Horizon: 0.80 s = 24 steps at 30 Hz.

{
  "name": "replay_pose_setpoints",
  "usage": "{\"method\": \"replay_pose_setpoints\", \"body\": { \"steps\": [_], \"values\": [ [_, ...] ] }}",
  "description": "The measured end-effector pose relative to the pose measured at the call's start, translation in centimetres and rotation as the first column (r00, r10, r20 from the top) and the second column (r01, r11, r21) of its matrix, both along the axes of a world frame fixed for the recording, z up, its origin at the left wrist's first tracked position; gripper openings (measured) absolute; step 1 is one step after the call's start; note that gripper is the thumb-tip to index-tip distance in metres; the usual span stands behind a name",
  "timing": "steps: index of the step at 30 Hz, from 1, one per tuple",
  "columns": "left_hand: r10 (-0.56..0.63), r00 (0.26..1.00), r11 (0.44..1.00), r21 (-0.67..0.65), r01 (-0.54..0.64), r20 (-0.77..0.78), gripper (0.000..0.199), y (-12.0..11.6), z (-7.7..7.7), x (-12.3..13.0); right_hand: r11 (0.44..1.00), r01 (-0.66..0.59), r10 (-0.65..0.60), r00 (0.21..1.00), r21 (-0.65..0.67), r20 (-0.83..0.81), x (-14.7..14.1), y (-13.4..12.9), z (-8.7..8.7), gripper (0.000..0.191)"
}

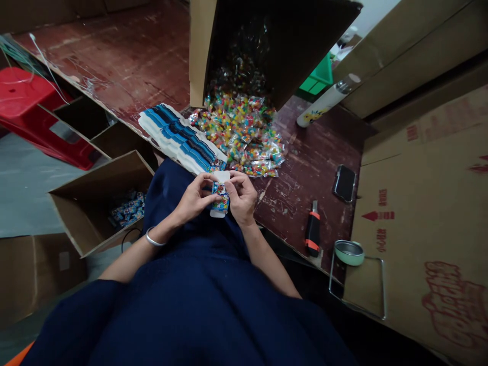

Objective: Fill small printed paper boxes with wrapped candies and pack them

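A small printed blue candy box [220, 195] is held between both hands over my lap, at the table's front edge. White flaps stick out at its top and bottom. My left hand [198, 197], with a bracelet on the wrist, pinches the box from the left. From the other side my right hand [241, 195] grips it, thumb on the front near the top flap. Just beyond lies a long fanned row of flat blue-and-white cartons [179, 137]. Clear bags of colourful candies [247, 132] spill out of a large tipped cardboard box [199, 56] behind them.
On the dark red table [290, 193] lie a utility knife [313, 231], a phone [345, 183] and a white bottle [324, 104]. A green cup [349, 253] stands at the right. Low on the left, an open carton [87, 223] holds small blue boxes, near a red stool [34, 112].
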<state>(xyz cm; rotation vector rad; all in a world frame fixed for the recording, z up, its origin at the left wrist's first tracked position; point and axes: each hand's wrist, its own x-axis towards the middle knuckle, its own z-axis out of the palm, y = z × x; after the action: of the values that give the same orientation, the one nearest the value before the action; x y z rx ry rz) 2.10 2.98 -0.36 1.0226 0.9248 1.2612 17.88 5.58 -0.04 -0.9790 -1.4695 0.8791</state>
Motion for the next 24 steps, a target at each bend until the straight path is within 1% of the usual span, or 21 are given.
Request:
{"method": "replay_pose_setpoints", "body": {
  "steps": [2,4,7,9,12,16,20,22,24],
  "values": [
    [0.041,0.999,0.999,0.018,-0.041,-0.019,0.05,0.0,0.0,0.1,0.999,-0.018,0.014,0.994,-0.041,-0.107,-0.3,0.1,0.2,0.027],
    [0.045,0.999,0.999,0.017,-0.045,-0.023,0.051,-0.1,-0.1,0.1,0.997,-0.034,0.024,0.989,-0.071,-0.149,-0.4,0.2,0.6,0.031],
    [0.037,0.998,0.999,0.026,-0.036,-0.046,0.05,-0.2,-0.1,-0.1,0.989,-0.106,0.093,0.988,-0.105,-0.121,-0.1,0.3,1.4,0.031],
    [0.04,0.996,0.998,0.041,-0.037,-0.079,0.049,-0.2,0.0,-0.3,0.976,-0.146,0.13,0.986,-0.165,-0.102,0.4,0.5,2.1,0.032],
    [0.004,0.993,0.998,0.055,0.003,-0.119,0.051,-0.1,0.3,-0.7,0.949,-0.145,0.134,0.989,-0.28,-0.057,1.3,1.0,2.8,0.032],
    [-0.082,0.988,0.993,0.068,0.092,-0.13,0.052,-0.1,0.7,-0.9,0.925,-0.146,0.148,0.989,-0.35,-0.02,2.1,1.8,2.8,0.032],
    [-0.104,0.985,0.991,0.07,0.114,-0.141,0.058,-0.2,0.9,-0.8,0.918,-0.149,0.15,0.988,-0.368,-0.025,2.2,2.2,2.6,0.033],
    [-0.102,0.984,0.992,0.065,0.113,-0.148,0.059,-0.3,1.0,-0.8,0.934,-0.145,0.152,0.988,-0.327,-0.004,2.1,2.0,2.6,0.031],
    [-0.092,0.987,0.993,0.055,0.1,-0.135,0.054,-0.4,1.0,-0.8,0.952,-0.155,0.165,0.986,-0.264,0.017,2.0,1.5,2.6,0.03]
  ]
}}
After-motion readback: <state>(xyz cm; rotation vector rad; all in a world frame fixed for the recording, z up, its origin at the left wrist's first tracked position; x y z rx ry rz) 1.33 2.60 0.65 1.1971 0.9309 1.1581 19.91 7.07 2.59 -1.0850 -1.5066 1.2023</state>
